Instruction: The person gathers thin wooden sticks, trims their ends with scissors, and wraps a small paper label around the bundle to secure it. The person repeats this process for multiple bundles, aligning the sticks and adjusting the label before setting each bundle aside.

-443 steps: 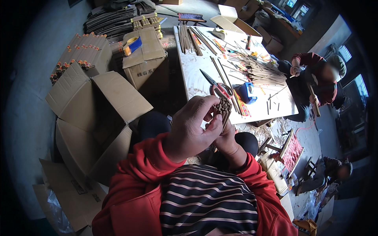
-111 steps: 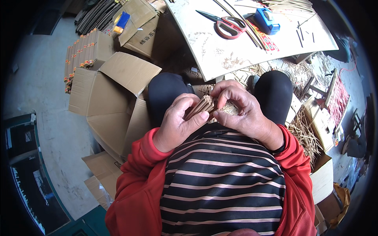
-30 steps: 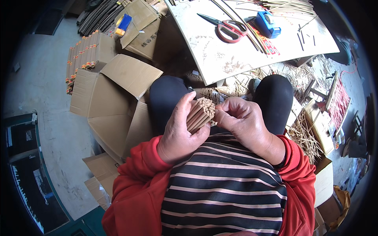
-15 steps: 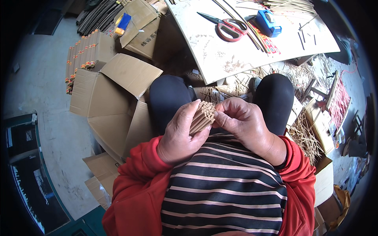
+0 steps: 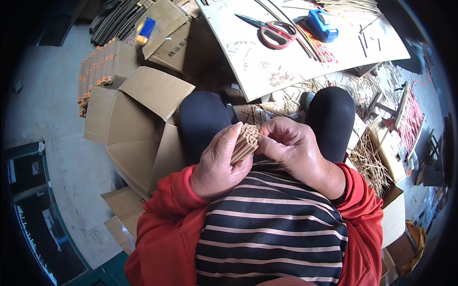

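Observation:
A bundle of brown incense sticks [image 5: 245, 143] sits in front of my body, its round cut ends facing up and away. My left hand [image 5: 221, 159] is closed around it from the left, thumb along the side. On the other side, my right hand [image 5: 293, 145] has thumb and forefinger pinched together against the right edge of the bundle's end. Whatever lies between those fingertips is hidden. The lower part of the bundle disappears behind my left fingers.
A white table [image 5: 253, 71] ahead holds red-handled scissors [image 5: 277, 35], a blue tape dispenser [image 5: 323, 26] and long thin sticks. An open cardboard box [image 5: 131, 124] stands at my left, near stacked labelled bundles [image 5: 97, 64]. Loose sticks [image 5: 368, 162] fill a box at my right.
The view has shifted slightly. My right fingertips have moved a little at the bundle's edge, while my left hand keeps its hold.

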Tool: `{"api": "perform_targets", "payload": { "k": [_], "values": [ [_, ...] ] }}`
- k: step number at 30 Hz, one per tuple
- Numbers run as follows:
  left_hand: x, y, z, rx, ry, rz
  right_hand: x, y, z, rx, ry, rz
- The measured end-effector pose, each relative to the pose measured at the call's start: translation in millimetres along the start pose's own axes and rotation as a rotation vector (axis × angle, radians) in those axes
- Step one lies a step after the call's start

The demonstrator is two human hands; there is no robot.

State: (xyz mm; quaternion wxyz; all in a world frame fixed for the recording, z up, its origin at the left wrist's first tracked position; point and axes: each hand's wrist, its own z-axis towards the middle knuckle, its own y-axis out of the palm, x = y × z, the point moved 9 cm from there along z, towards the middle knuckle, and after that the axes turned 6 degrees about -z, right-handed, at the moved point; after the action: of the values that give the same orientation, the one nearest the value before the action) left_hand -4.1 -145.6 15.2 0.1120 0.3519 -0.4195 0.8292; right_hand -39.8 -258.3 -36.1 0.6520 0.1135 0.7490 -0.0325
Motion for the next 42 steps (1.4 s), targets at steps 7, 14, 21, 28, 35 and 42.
{"api": "perform_targets", "payload": {
  "k": [7, 14, 21, 28, 35, 42],
  "values": [
    [-0.1, 1.2, 2.3, -0.028, -0.017, -0.009, 6.5, 0.5, 1.8, -0.019, 0.054, 0.081],
    [4.1, -3.1, 11.1, -0.036, -0.035, 0.009, 0.1, -0.2, 2.9, 0.025, 0.044, -0.016],
    [4.3, -4.8, 13.0, -0.003, -0.031, -0.022, -2.0, -1.4, 3.0, 0.037, 0.013, -0.055],
    [3.5, -5.1, 13.5, -0.009, -0.013, -0.079, -2.1, 4.0, 2.6, -0.054, 0.106, -0.107],
    [-1.8, -3.6, 9.6, 0.000, -0.049, -0.040, 2.2, 3.8, 2.0, 0.010, 0.139, 0.095],
    [3.7, -1.9, 10.3, -0.017, -0.008, 0.007, 3.7, 2.8, 2.9, 0.010, 0.043, 0.013]
  ]
}}
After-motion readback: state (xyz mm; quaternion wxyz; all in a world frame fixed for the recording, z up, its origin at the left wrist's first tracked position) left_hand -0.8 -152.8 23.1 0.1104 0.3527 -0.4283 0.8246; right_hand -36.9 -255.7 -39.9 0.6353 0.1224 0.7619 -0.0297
